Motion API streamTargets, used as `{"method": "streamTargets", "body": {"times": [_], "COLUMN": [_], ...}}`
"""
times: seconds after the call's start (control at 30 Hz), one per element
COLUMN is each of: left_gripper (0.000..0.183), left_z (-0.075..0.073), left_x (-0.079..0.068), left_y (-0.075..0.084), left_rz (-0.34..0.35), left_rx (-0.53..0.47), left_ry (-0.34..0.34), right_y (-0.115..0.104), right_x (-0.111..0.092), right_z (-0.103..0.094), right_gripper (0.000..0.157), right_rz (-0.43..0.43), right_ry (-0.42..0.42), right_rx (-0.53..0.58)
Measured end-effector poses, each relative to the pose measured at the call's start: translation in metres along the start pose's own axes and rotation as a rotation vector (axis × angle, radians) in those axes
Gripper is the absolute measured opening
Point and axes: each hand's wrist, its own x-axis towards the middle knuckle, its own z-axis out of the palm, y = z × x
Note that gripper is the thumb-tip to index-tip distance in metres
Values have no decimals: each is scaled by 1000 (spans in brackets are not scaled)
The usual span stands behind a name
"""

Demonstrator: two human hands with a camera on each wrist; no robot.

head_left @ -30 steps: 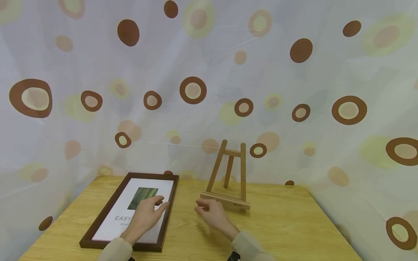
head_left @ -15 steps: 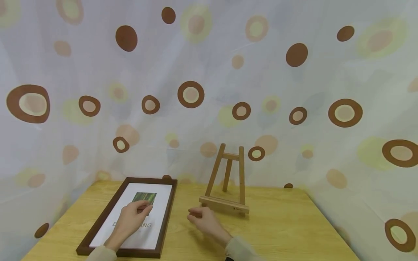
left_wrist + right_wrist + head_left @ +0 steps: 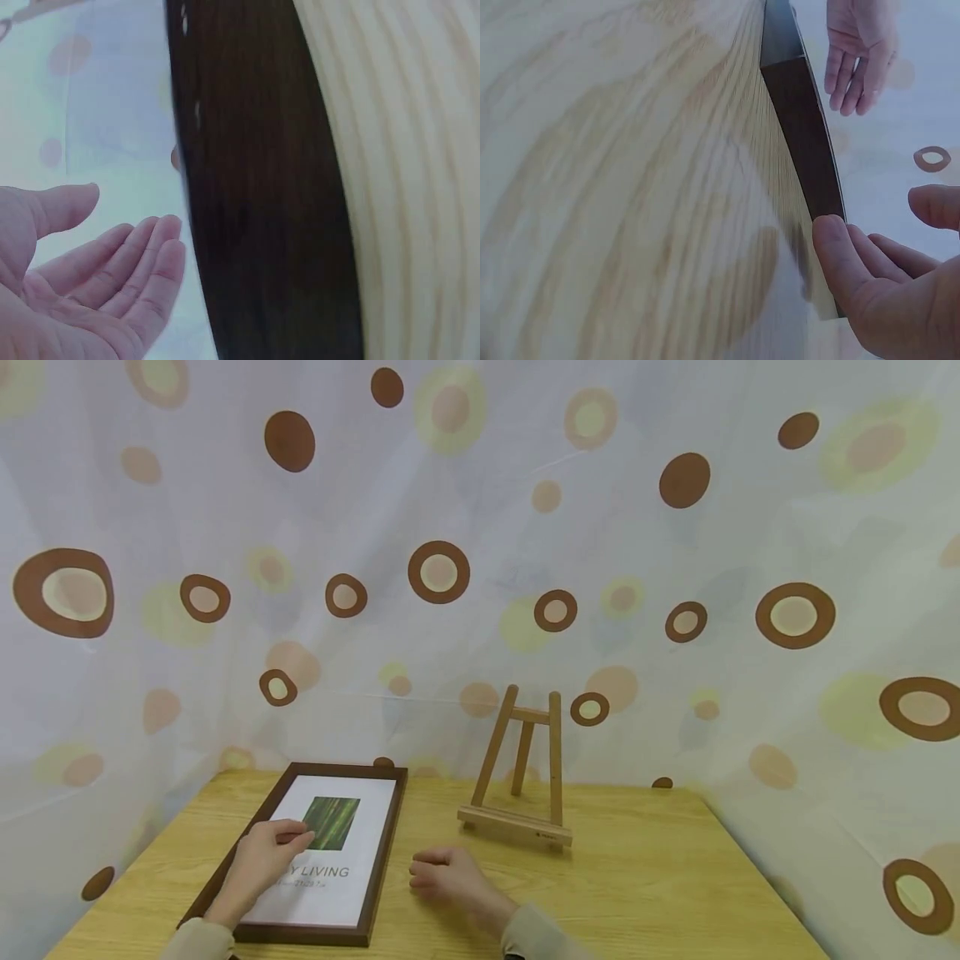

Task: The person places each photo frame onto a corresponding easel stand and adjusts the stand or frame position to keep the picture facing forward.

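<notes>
A dark brown picture frame [image 3: 384,860] lies flat on the left of the table. Its white sheet bears a green picture and printed lettering. My left hand [image 3: 262,858] hovers over the frame's left part, hiding some of the text. In the left wrist view this hand [image 3: 105,292] has gently bent fingers and a thumb held apart, with nothing in between. My right hand [image 3: 456,881] is over the table just right of the frame. Seen from the right wrist, the fingers of the right hand [image 3: 892,292] are loosely bent, holding nothing, near the frame's side [image 3: 802,127].
A small wooden easel [image 3: 557,760] stands upright behind and to the right of my right hand. Its front ledge [image 3: 513,823] faces me. The wood-grain table [image 3: 645,877] meets a white curtain [image 3: 480,643] with brown and yellow circles at the back and sides.
Both hands have moved left. My left hand has gone from the frame's middle toward its left side, uncovering the green picture. My right hand has come away from the easel, nearer the frame.
</notes>
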Motion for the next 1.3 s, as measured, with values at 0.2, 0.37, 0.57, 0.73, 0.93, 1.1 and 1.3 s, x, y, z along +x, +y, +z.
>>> {"method": "streamTargets", "body": {"times": [0.2,0.37,0.57,0.73,0.93,1.1,1.3], "left_gripper": [40,47,48,56,53,49,47], "left_z": [-14,-31,-50,-61,-73,-79,-83], "left_x": [4,10,12,9,7,8,11], "left_y": [-16,-35,-56,-72,-87,-93,-100], "left_rz": [-136,-195,-183,-185,-205,-220,-277], "left_rx": [-156,-266,-349,-470,-541,-554,-636], "left_ry": [-68,-113,-135,-177,-203,-233,-245], "right_y": [0,1,3,5,3,3,3], "right_x": [-1,-1,2,3,2,4,5], "right_z": [12,22,28,30,32,34,35], "right_gripper": [42,41,42,42,46,47,46], "right_rz": [52,70,74,83,108,133,144], "right_ry": [-38,-71,-83,-106,-139,-131,-128], "right_rx": [106,155,202,188,182,186,200]}}
